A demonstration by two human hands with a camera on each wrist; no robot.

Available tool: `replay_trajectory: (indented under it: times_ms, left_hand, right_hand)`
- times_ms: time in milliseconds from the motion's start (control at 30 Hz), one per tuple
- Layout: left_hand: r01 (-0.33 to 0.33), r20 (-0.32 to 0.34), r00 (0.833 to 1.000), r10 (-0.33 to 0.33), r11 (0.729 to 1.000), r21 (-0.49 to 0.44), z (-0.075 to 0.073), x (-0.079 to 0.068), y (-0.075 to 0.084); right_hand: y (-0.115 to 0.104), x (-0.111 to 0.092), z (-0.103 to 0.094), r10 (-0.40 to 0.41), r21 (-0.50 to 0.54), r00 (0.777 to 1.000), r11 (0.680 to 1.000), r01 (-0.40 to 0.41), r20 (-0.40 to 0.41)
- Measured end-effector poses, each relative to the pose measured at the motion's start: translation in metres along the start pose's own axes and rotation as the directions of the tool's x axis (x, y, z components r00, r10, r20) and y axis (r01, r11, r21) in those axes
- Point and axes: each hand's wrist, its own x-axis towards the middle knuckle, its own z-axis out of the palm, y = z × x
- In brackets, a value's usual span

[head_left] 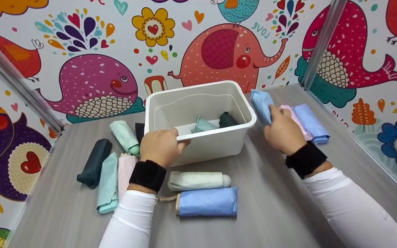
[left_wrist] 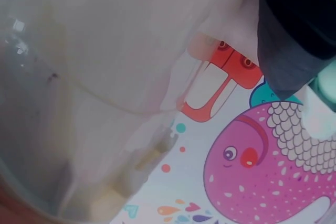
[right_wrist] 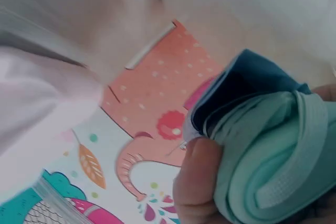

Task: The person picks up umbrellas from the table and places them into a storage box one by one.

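A white plastic bin (head_left: 219,144) stands mid-table with a teal folded umbrella (head_left: 203,125) and a dark one (head_left: 226,119) inside. My left hand (head_left: 160,146) grips the bin's near rim; in the left wrist view the bin wall (left_wrist: 79,77) fills the picture. My right hand (head_left: 281,132) grips a light blue folded umbrella (head_left: 262,105) just right of the bin; in the right wrist view the umbrella's folds (right_wrist: 262,150) sit in my fingers (right_wrist: 197,182).
Left of the bin lie dark green (head_left: 94,162), mint (head_left: 124,136), light teal (head_left: 108,182) and pink (head_left: 126,168) umbrellas. A cream (head_left: 198,181) and a blue one (head_left: 207,201) lie in front. Pink (head_left: 293,113) and blue (head_left: 310,122) ones lie at the right.
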Motion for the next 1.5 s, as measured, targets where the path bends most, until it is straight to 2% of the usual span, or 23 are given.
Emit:
replay_trajectory:
  times_ms: [133, 267, 433, 1000, 1133, 1300, 1500]
  left_hand:
    - [-0.011, -0.016, 1.0, 0.011, 1.0, 0.002, 0.0, -0.001, 0.001]
    - [-0.018, -0.036, 0.999, 0.018, 1.0, 0.006, 0.001, -0.001, 0.0]
    - [-0.02, -0.038, 0.999, 0.02, 1.0, 0.01, 0.002, -0.001, -0.001]
    - [-0.013, -0.022, 1.0, 0.013, 1.0, -0.002, 0.002, 0.0, -0.002]
    - [-0.016, -0.04, 0.999, 0.016, 1.0, -0.006, 0.003, -0.002, -0.002]
    - [-0.019, -0.053, 0.998, 0.019, 1.0, -0.006, 0.002, -0.003, -0.002]
    - [-0.018, -0.047, 0.999, 0.018, 1.0, 0.004, 0.001, -0.002, -0.001]
  right_hand:
    - [-0.012, 0.003, -0.011, -0.027, 0.05, 0.994, 0.998, 0.032, -0.105]
    - [-0.026, 0.006, -0.018, -0.067, 0.09, 0.979, 0.992, 0.085, -0.191]
    - [-0.045, 0.011, -0.02, -0.12, 0.122, 0.964, 0.981, 0.152, -0.237]
    - [-0.089, 0.04, -0.003, -0.168, 0.242, 0.972, 0.948, 0.206, -0.166]
    - [-0.093, 0.048, 0.007, -0.168, 0.234, 0.971, 0.95, 0.205, -0.168]
    - [-0.092, 0.055, 0.02, -0.144, 0.244, 0.981, 0.954, 0.173, -0.13]
    - [-0.091, 0.057, 0.029, -0.131, 0.187, 0.985, 0.971, 0.149, -0.108]
